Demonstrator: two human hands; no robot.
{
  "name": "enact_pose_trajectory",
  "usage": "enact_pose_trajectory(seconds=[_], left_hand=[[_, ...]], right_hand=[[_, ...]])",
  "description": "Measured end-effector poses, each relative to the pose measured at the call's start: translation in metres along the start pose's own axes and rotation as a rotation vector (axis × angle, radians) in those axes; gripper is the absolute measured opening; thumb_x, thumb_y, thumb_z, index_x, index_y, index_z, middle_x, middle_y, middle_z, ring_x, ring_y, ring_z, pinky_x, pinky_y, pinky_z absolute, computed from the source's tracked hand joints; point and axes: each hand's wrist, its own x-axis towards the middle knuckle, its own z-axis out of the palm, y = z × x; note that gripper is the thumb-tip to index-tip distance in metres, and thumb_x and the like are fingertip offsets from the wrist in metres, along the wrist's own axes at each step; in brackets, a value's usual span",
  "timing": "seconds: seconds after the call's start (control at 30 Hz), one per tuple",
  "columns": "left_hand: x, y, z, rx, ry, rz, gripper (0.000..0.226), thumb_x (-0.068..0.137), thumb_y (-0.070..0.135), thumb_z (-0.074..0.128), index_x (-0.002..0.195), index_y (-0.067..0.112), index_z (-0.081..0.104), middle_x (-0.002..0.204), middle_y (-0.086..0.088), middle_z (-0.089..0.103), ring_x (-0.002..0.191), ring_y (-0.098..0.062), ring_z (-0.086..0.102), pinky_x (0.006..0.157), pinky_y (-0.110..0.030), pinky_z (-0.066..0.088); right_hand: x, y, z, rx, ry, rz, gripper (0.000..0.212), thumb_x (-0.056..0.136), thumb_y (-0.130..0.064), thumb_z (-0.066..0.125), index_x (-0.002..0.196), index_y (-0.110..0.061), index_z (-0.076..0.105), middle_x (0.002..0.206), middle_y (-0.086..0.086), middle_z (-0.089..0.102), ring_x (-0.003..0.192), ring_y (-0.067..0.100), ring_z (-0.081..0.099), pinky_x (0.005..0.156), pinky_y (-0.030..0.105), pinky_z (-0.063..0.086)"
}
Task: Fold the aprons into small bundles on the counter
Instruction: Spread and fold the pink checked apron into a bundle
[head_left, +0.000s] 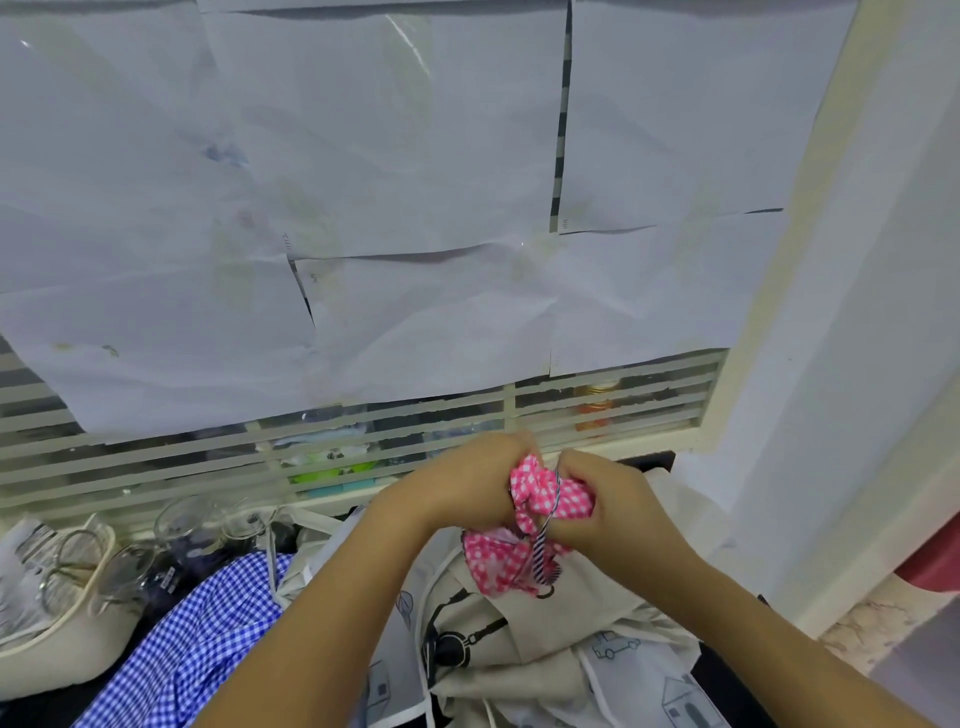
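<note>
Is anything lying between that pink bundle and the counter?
Yes: a beige apron lies spread right under the pink apron, which the left hand and right hand grip; a blue apron lies beside it.

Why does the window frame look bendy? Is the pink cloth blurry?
Head view: the wide-angle lens curves the window frame near the edge; the pink checked apron looks fairly sharp; the glass jars at left look dim and soft.

A pink checked apron (545, 499), scrunched into a small bundle with its striped tie (542, 548) trailing, is held above a crumpled beige printed apron (587, 613); a blue gingham apron (197, 639) lies spread to the left.
</note>
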Motion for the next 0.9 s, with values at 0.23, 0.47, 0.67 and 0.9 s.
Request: enact_pose_trajectory(seconds=[0.23, 0.47, 0.67, 0.9], left_hand=[[-0.002, -0.007, 0.009, -0.31, 0.237, -0.19, 0.068, 0.075, 0.033, 0.078, 0.132, 0.032, 0.041, 0.111, 0.013, 0.054, 0.09, 0.0, 0.055, 0.072, -0.015, 0.048], [-0.013, 0.006, 0.035, -1.19, 0.183, -0.355, 0.031, 0.081, 0.01, 0.072, 0.111, 0.016, 0.063, 0.088, -0.001, 0.075, 0.076, -0.014, 0.072, 0.065, -0.03, 0.059], [-0.005, 0.012, 0.04, -0.541, 0.291, -0.393, 0.01, 0.092, 0.013, 0.058, 0.101, 0.018, 0.057, 0.095, 0.002, 0.062, 0.088, -0.016, 0.06, 0.081, -0.028, 0.05], [0.0, 0.009, 0.021, -0.01, 0.192, -0.244, 0.029, 0.102, 0.022, 0.037, 0.121, 0.008, 0.052, 0.119, -0.008, 0.057, 0.103, -0.019, 0.054, 0.076, -0.018, 0.033]], right_hand=[[0.002, 0.012, -0.004, 0.082, 0.124, 0.026, 0.01, 0.089, -0.016, 0.062, 0.082, -0.019, 0.07, 0.071, 0.002, 0.067, 0.066, 0.006, 0.059, 0.061, 0.025, 0.049], [0.004, 0.01, -0.004, 0.345, 0.236, 0.014, 0.034, 0.094, -0.007, 0.052, 0.098, -0.039, 0.063, 0.089, -0.013, 0.07, 0.084, 0.003, 0.066, 0.07, 0.015, 0.053], [0.007, 0.004, -0.004, 0.4, 0.21, 0.015, 0.03, 0.095, -0.011, 0.053, 0.096, -0.039, 0.062, 0.086, -0.018, 0.071, 0.082, -0.001, 0.066, 0.065, 0.01, 0.05], [0.004, -0.006, -0.009, 0.342, 0.235, -0.096, 0.036, 0.085, -0.018, 0.069, 0.087, -0.054, 0.066, 0.088, -0.016, 0.071, 0.082, 0.002, 0.067, 0.069, 0.018, 0.054]])
